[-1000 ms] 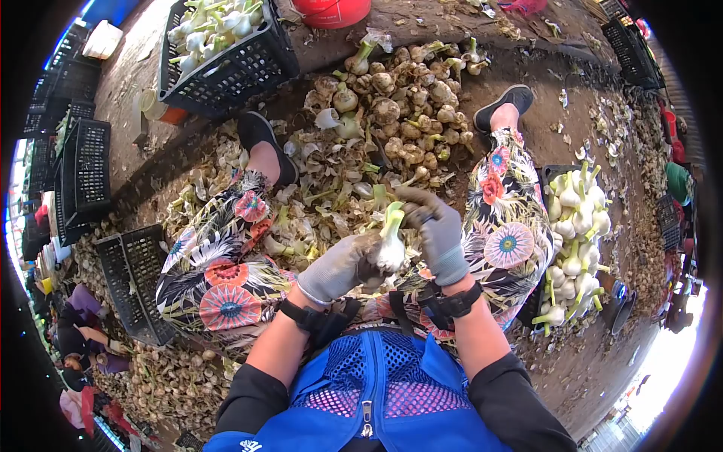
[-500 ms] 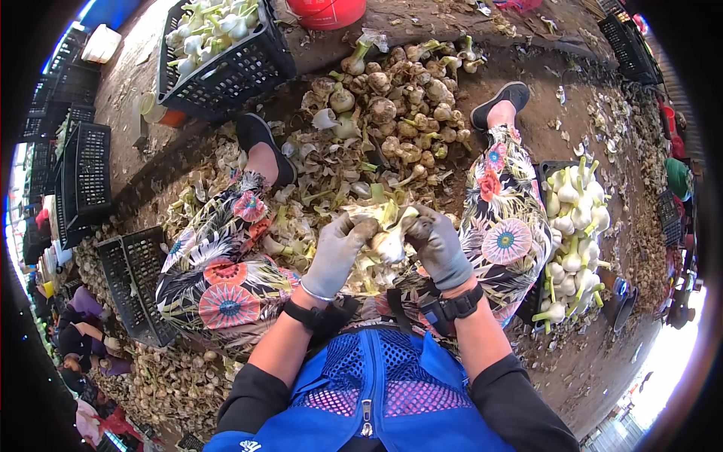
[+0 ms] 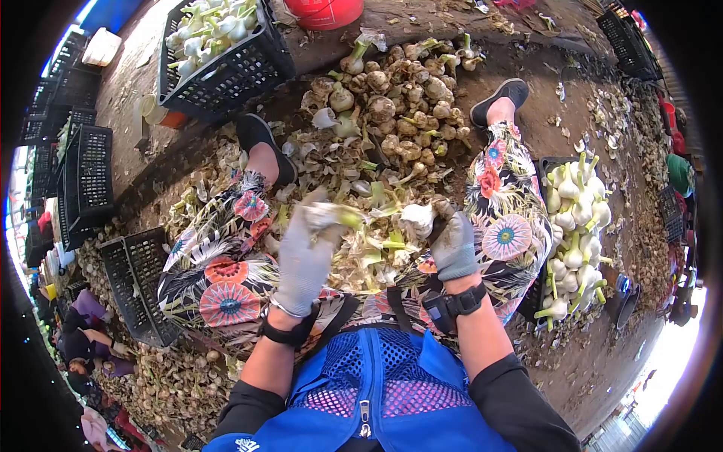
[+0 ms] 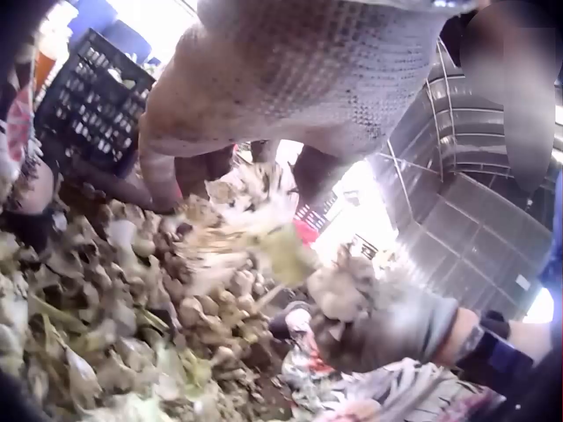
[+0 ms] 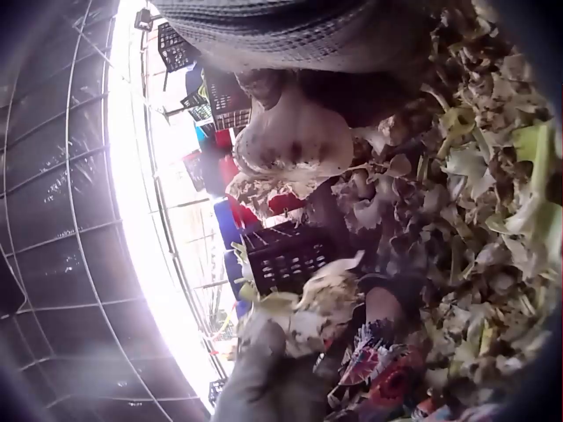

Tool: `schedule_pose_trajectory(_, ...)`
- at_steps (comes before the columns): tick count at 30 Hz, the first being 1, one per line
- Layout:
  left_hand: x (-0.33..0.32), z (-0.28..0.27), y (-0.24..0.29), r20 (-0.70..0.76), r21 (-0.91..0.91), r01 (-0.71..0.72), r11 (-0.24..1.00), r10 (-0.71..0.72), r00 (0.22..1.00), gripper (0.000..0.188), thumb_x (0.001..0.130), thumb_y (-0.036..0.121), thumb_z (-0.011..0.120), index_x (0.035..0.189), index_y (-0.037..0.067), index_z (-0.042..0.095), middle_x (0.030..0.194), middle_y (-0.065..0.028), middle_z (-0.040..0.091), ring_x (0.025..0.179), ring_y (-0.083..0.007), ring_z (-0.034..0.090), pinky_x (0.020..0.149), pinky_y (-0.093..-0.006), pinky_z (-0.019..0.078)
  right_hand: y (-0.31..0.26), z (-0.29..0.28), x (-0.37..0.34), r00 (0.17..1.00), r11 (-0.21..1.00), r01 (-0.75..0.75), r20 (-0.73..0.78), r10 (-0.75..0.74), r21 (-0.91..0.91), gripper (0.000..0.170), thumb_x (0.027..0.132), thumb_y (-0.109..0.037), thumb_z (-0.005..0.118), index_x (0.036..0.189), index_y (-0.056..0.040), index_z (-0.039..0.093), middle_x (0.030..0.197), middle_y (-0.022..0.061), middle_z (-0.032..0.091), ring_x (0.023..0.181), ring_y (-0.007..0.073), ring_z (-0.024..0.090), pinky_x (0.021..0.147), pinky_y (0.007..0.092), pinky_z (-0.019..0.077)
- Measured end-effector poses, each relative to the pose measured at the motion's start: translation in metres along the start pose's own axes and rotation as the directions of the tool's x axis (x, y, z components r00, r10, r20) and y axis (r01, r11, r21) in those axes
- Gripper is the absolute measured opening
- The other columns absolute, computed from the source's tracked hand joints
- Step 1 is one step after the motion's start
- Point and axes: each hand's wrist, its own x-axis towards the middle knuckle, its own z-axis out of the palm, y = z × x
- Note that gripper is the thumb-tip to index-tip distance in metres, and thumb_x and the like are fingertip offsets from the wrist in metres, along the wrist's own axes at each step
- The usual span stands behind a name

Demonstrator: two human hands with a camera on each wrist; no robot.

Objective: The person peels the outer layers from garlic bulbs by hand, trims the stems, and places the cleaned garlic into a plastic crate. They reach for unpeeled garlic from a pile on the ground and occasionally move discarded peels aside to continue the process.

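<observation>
In the head view the gloved right hand (image 3: pixel 453 242) grips a white garlic bulb (image 3: pixel 419 219), roots side facing the left hand. The gloved left hand (image 3: pixel 305 256), blurred, holds a bunch of peeled husk with a green stem piece (image 3: pixel 348 217), a short gap from the bulb. The right wrist view shows the bulb (image 5: pixel 295 145) under the right glove (image 5: pixel 290 31), and the left hand (image 5: pixel 268 378) with pale husk (image 5: pixel 321 308). Below both hands lies a heap of peelings (image 3: pixel 369 260).
Unpeeled garlic (image 3: pixel 414 105) is piled between the feet. A black crate (image 3: pixel 226 79) of cleaned bulbs stands front left, another heap of white garlic (image 3: pixel 576 248) fills a crate at the right. An empty black crate (image 3: pixel 135 282) lies left; a red bucket (image 3: pixel 324 11) stands ahead.
The hands, together on one bulb half a second ago, are now apart. The left hand has moved left with husk and stem; the right hand has moved slightly right with the bulb.
</observation>
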Motion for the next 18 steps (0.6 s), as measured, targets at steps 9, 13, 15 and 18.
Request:
schedule_pose_trajectory(9, -0.005, 0.033, 0.001, 0.374, 0.257, -0.347, 0.902, 0.238, 0.896, 0.017, 0.081, 0.006, 0.072, 0.098, 0.004, 0.067, 0.090, -0.0126, 0.064, 0.083, -0.0319, 0.063, 0.074, -0.0380, 0.0511, 0.007, 0.021, -0.032, 0.906, 0.927, 0.260, 0.399, -0.139, -0.269, 0.025, 0.099, -0.021, 0.058, 0.109, 0.0019, 0.060, 0.092, 0.0054, 0.066, 0.087, 0.0175, 0.067, 0.076, 0.0289, 0.0560)
schedule_pose_trajectory(13, -0.024, 0.034, 0.002, 0.665, 0.182, -0.456, 0.871, 0.233, 0.710, 0.013, 0.082, 0.001, 0.068, 0.094, 0.003, 0.065, 0.089, -0.0116, 0.066, 0.083, -0.0278, 0.065, 0.076, -0.0357, 0.0520, 0.001, 0.020, -0.028, 0.905, 0.715, 0.381, 0.394, -0.160, -0.587, 0.030, 0.089, 0.002, 0.066, 0.119, 0.0002, 0.058, 0.105, 0.0083, 0.068, 0.098, 0.0174, 0.067, 0.088, 0.0304, 0.0554)
schedule_pose_trajectory(15, -0.031, 0.036, 0.003, 0.745, 0.142, -0.491, 0.860, 0.233, 0.625, 0.015, 0.081, -0.001, 0.067, 0.094, 0.005, 0.065, 0.091, -0.0119, 0.066, 0.084, -0.0289, 0.065, 0.079, -0.0368, 0.0521, 0.006, 0.004, -0.011, 0.839, 0.518, 0.535, 0.491, -0.235, -0.667, 0.026, 0.094, -0.010, 0.064, 0.117, -0.0003, 0.059, 0.107, 0.0088, 0.068, 0.100, 0.0172, 0.066, 0.090, 0.0312, 0.0552)
schedule_pose_trajectory(18, -0.024, 0.027, -0.023, 0.515, 0.372, -0.501, 0.781, 0.275, 0.812, 0.018, 0.081, -0.004, 0.063, 0.097, 0.004, 0.066, 0.094, -0.0112, 0.066, 0.087, -0.0259, 0.066, 0.081, -0.0350, 0.0526, -0.002, 0.003, -0.008, 0.915, 0.949, 0.275, 0.344, -0.210, -0.152, 0.036, 0.090, -0.019, 0.070, 0.115, 0.0068, 0.063, 0.102, 0.0071, 0.069, 0.093, 0.0170, 0.067, 0.086, 0.0270, 0.0520)
